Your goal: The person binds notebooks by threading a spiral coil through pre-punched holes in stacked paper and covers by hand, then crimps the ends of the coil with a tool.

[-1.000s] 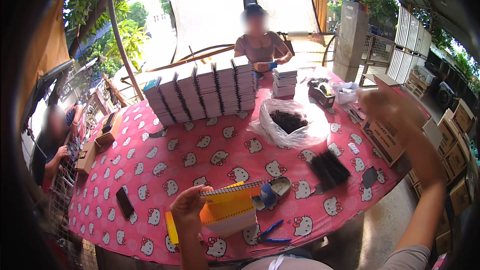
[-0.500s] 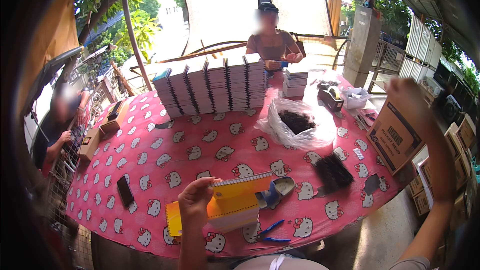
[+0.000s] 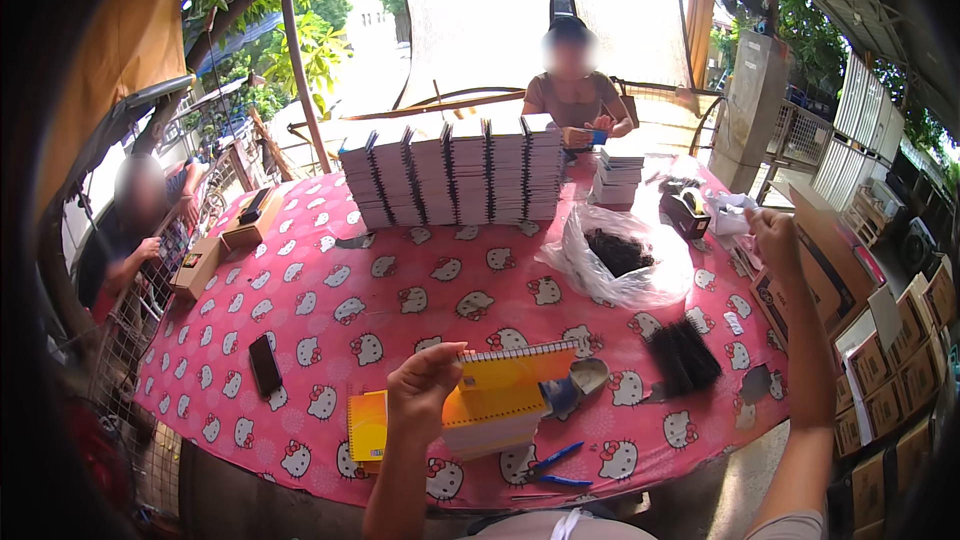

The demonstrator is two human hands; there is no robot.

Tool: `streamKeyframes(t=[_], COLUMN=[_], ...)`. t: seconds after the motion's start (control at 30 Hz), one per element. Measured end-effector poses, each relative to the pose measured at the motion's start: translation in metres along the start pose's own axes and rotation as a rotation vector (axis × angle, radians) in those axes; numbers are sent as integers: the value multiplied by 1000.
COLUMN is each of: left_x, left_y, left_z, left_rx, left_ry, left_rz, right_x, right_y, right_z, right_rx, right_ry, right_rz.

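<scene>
My left hand [image 3: 424, 386] is closed in a pinch at the left corner of a yellow notebook [image 3: 510, 370], which has a row of holes or coil along its top edge. Below it lies a stack of yellow-covered notebooks [image 3: 490, 432], and another yellow notebook [image 3: 367, 422] sits to the left. Raised at the right, my right hand [image 3: 775, 240] has its fingers closed; anything in them is too small to make out. Right of the notebooks lies a blue and pale grey object [image 3: 580, 385] of unclear kind. Blue-handled pliers [image 3: 558, 464] rest near the front edge.
Black binding coils [image 3: 684, 356] and a plastic bag [image 3: 575, 260] of black strands lie to the right. Tall stacks of spiral notebooks [image 3: 450, 175] stand at the back. A phone [image 3: 265, 365] lies left; a cardboard box [image 3: 825, 275] stands right. Two other people sit around the table.
My right hand has come down and to the left, away from its higher place before the cardboard box. My left hand stays at the notebook's corner. The whole view has shifted slightly.
</scene>
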State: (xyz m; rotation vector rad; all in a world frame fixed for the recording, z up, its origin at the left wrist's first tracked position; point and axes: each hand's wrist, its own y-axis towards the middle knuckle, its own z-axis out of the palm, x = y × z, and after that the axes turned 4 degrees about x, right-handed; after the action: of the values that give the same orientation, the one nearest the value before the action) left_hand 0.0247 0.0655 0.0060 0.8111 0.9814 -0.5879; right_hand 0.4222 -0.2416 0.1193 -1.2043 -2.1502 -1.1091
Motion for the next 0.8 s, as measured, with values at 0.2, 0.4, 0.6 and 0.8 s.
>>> streamKeyframes(t=[0.2,0.4,0.6,0.8], left_x=[-2,3,-4,1], left_y=[3,-2,-7,-13], left_z=[3,2,13,15], left_rx=[9,-31,-29,-122], left_ry=[8,43,14,-2], left_rz=[2,-25,-29,-13], right_x=[-44,134,195,208], right_y=[32,-110,-175,-180], right_z=[-5,60,156,165], right_rx=[40,286,390,571], right_ry=[-239,-68,-30,19], right_rz=[-128,-680,-1015,-926])
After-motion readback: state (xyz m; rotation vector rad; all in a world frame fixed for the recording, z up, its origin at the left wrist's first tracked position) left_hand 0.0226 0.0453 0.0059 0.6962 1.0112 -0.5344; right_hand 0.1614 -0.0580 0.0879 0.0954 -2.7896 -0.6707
